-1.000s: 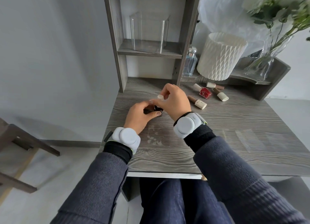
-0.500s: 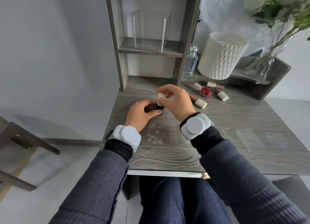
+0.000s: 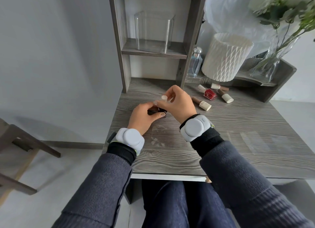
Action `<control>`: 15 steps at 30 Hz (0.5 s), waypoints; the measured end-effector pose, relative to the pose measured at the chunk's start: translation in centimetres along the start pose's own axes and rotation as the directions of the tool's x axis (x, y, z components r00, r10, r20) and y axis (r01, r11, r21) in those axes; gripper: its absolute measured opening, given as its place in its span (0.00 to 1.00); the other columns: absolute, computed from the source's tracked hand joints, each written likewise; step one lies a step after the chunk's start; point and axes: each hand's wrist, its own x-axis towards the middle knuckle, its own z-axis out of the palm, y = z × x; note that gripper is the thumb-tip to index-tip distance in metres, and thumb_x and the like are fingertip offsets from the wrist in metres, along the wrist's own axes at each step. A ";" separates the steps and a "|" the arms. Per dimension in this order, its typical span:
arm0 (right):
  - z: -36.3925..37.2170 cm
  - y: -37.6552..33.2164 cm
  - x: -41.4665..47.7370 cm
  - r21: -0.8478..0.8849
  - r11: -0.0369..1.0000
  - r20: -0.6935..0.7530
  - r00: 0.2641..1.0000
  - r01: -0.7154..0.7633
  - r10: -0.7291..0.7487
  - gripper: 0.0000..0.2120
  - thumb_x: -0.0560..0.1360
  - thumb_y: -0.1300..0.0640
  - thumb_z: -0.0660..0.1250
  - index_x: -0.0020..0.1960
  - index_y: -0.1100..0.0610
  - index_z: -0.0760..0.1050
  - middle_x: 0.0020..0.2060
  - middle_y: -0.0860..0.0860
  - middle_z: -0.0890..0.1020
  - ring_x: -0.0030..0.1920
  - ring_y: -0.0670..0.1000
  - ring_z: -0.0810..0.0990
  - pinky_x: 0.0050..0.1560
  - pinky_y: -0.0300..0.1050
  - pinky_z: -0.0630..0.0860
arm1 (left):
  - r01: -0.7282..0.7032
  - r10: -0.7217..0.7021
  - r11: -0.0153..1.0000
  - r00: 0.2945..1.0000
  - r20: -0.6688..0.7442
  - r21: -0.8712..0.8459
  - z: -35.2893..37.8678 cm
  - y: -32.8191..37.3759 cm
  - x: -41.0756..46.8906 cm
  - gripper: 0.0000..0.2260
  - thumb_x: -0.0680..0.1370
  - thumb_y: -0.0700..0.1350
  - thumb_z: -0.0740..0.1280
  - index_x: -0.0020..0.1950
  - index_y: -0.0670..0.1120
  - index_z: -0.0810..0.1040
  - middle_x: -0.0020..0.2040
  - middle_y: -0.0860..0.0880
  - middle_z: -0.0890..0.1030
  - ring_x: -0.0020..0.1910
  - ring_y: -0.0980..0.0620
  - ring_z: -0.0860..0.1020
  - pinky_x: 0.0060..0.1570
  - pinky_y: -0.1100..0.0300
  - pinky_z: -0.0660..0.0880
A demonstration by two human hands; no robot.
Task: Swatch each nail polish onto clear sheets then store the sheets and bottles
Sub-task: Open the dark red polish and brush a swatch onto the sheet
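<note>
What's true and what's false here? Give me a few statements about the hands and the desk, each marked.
1. The left hand holds a dark bottle. True.
2. The right hand is empty. False: the right hand pinches a white cap above the dark bottle.
3. The red polish bottle stands upright. False: the red polish bottle lies on its side on the desk.
4. A clear box sits on the shelf. True.
</note>
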 end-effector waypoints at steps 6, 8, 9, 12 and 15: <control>0.0 0.2 -0.2 0.020 1.000 -0.045 0.999 0.006 -0.005 0.13 0.69 0.52 0.75 0.45 0.58 0.74 0.36 0.45 0.75 0.34 0.43 0.71 0.38 0.42 0.71 | -0.005 0.005 1.000 1.000 0.005 -0.015 0.1 -0.1 0.1 0.10 0.72 0.47 0.74 0.51 0.48 0.82 0.45 0.53 0.84 0.46 0.56 0.80 0.51 0.59 0.75; 0.0 0.3 -0.2 0.024 1.000 -0.052 0.999 0.017 -0.015 0.12 0.70 0.53 0.76 0.45 0.57 0.75 0.36 0.43 0.75 0.34 0.42 0.71 0.38 0.40 0.71 | -0.001 0.001 1.000 1.000 0.004 -0.022 0.1 -0.1 0.0 0.10 0.72 0.47 0.74 0.52 0.48 0.82 0.45 0.53 0.83 0.46 0.56 0.80 0.51 0.60 0.75; 0.0 0.4 -0.2 0.030 0.999 -0.051 0.998 0.022 -0.020 0.11 0.70 0.53 0.75 0.45 0.56 0.76 0.36 0.42 0.76 0.35 0.42 0.72 0.38 0.40 0.71 | 0.001 0.000 1.000 1.000 0.003 -0.022 0.1 -0.1 0.0 0.10 0.72 0.47 0.74 0.52 0.48 0.82 0.45 0.53 0.83 0.46 0.57 0.80 0.51 0.61 0.75; 0.0 0.5 -0.1 0.070 0.997 -0.020 0.999 0.039 -0.038 0.06 0.71 0.58 0.74 0.47 0.55 0.79 0.39 0.44 0.79 0.37 0.43 0.75 0.44 0.42 0.75 | 0.008 -0.008 1.000 1.000 0.000 -0.024 0.0 0.0 -0.1 0.10 0.72 0.46 0.74 0.52 0.48 0.81 0.44 0.54 0.83 0.45 0.57 0.80 0.49 0.66 0.73; -0.4 0.6 -0.2 0.104 0.992 0.033 0.996 0.076 -0.080 0.06 0.73 0.61 0.72 0.50 0.55 0.82 0.44 0.48 0.83 0.39 0.43 0.77 0.49 0.43 0.77 | 0.009 -0.009 0.999 1.000 0.003 -0.034 0.0 0.0 -0.1 0.10 0.72 0.46 0.74 0.53 0.49 0.81 0.44 0.56 0.82 0.45 0.60 0.79 0.47 0.70 0.71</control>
